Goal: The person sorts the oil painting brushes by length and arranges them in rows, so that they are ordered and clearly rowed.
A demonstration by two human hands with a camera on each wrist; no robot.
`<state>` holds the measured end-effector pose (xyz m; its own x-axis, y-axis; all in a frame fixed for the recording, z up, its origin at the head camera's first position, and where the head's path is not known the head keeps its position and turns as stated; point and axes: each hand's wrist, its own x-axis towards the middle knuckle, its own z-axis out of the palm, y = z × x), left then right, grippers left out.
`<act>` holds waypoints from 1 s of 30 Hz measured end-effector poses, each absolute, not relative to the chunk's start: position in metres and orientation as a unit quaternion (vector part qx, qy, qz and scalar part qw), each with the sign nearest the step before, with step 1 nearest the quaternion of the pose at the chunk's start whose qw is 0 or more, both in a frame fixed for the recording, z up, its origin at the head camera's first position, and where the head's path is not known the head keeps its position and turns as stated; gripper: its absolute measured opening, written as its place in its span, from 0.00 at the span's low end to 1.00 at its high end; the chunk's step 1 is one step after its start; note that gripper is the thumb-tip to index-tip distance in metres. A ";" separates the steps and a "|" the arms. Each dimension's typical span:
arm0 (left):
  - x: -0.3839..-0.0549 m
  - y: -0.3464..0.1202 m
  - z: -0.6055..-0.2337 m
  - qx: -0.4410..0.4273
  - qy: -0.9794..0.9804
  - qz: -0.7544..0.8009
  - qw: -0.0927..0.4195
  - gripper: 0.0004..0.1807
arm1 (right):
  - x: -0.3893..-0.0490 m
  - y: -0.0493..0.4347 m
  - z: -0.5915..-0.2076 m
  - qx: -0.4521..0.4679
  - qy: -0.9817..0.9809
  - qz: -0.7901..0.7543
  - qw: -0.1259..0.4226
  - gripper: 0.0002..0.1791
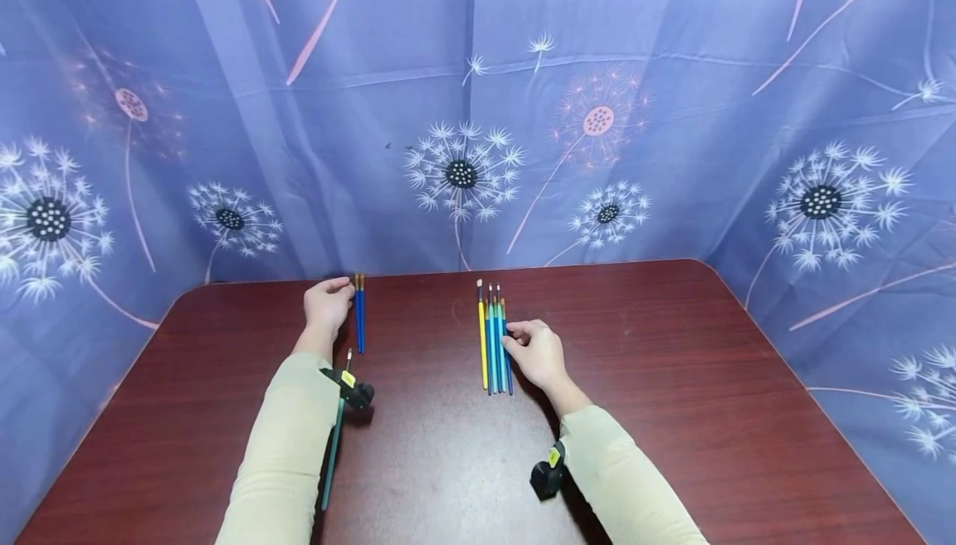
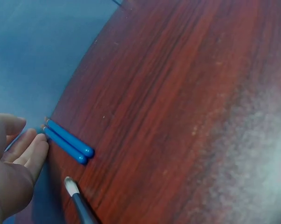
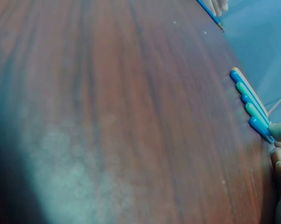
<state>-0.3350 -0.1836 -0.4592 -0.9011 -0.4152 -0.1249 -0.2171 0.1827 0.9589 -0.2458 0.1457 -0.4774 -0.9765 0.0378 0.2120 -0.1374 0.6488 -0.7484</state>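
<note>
Two blue paintbrushes (image 1: 360, 313) lie side by side by the table's far edge, bristles pointing away. My left hand (image 1: 329, 306) is just left of them, fingertips near their bristle end; in the left wrist view, its thumb and fingers (image 2: 33, 156) are apart. A teal-handled paintbrush (image 1: 333, 454) lies partly hidden under my left forearm, its pale tip showing. Mid-table is a row of several paintbrushes: a yellow one (image 1: 482, 346) at left, then blue and teal ones (image 1: 495, 354). My right hand (image 1: 539, 354) pinches the rightmost blue paintbrush (image 3: 259, 127) between thumb and finger.
The dark red-brown wooden table (image 1: 418, 462) has rounded far corners. A blue curtain (image 1: 373, 155) with dandelion prints hangs right behind its far edge and along both sides. Black wrist cameras (image 1: 548, 474) sit on both sleeves, close over the tabletop.
</note>
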 end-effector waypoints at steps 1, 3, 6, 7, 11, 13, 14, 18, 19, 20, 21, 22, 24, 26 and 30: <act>-0.334 -0.183 -0.459 0.206 -0.765 -0.604 0.083 0.18 | -0.246 0.146 -0.477 0.027 -0.902 0.417 0.104 0.14; -0.333 -0.182 -0.457 0.207 -0.767 -0.602 0.082 0.18 | -0.246 0.147 -0.476 0.028 -0.903 0.417 0.104 0.14; -0.331 -0.180 -0.456 0.205 -0.769 -0.599 0.083 0.18 | -0.246 0.148 -0.476 0.029 -0.901 0.419 0.104 0.14; -0.331 -0.180 -0.455 0.205 -0.770 -0.599 0.082 0.18 | -0.246 0.148 -0.476 0.030 -0.901 0.419 0.106 0.14; -0.328 -0.179 -0.453 0.200 -0.769 -0.601 0.082 0.18 | -0.246 0.148 -0.477 0.037 -0.900 0.420 0.112 0.14; -0.326 -0.179 -0.453 0.198 -0.771 -0.600 0.081 0.19 | -0.246 0.148 -0.479 0.038 -0.901 0.418 0.110 0.14; -0.324 -0.179 -0.453 0.197 -0.773 -0.597 0.081 0.18 | -0.246 0.147 -0.479 0.037 -0.902 0.418 0.106 0.14; -0.319 -0.178 -0.452 0.194 -0.788 -0.578 0.084 0.18 | -0.246 0.146 -0.481 0.036 -0.903 0.416 0.100 0.15; -0.317 -0.177 -0.451 0.191 -0.791 -0.575 0.084 0.18 | -0.246 0.146 -0.482 0.036 -0.904 0.415 0.101 0.15; -0.316 -0.175 -0.451 0.188 -0.794 -0.572 0.083 0.18 | -0.246 0.146 -0.482 0.037 -0.904 0.414 0.102 0.15; -0.314 -0.174 -0.450 0.185 -0.794 -0.573 0.082 0.18 | -0.246 0.146 -0.482 0.038 -0.903 0.414 0.104 0.15; -0.313 -0.172 -0.450 0.181 -0.797 -0.571 0.080 0.18 | -0.246 0.146 -0.482 0.037 -0.904 0.413 0.105 0.14; -0.311 -0.169 -0.449 0.174 -0.799 -0.571 0.077 0.19 | -0.246 0.146 -0.482 0.037 -0.904 0.413 0.109 0.14; -0.309 -0.165 -0.448 0.165 -0.802 -0.569 0.077 0.19 | -0.246 0.146 -0.481 0.037 -0.904 0.412 0.112 0.14; -0.307 -0.157 -0.446 0.149 -0.803 -0.572 0.077 0.19 | -0.245 0.147 -0.480 0.037 -0.904 0.410 0.114 0.14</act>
